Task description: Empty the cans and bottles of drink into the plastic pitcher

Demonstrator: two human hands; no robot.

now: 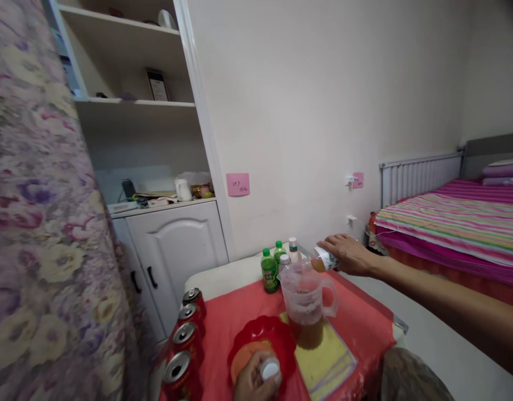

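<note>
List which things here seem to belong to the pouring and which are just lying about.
Belongs, it seems:
- right hand, tilting a bottle at the pitcher's mouth
- left hand, holding a white cap
- yellow cloth, partly under the pitcher

Lying about:
- red cans and green bottles, link unclear
- pink note
- white jug
- striped bedcover

Dim, diffuse light, with edges stretched and slightly soft.

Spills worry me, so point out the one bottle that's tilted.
It's the bottle in the right hand, leaning toward the plastic pitcher; the other bottles all stand upright.
</note>
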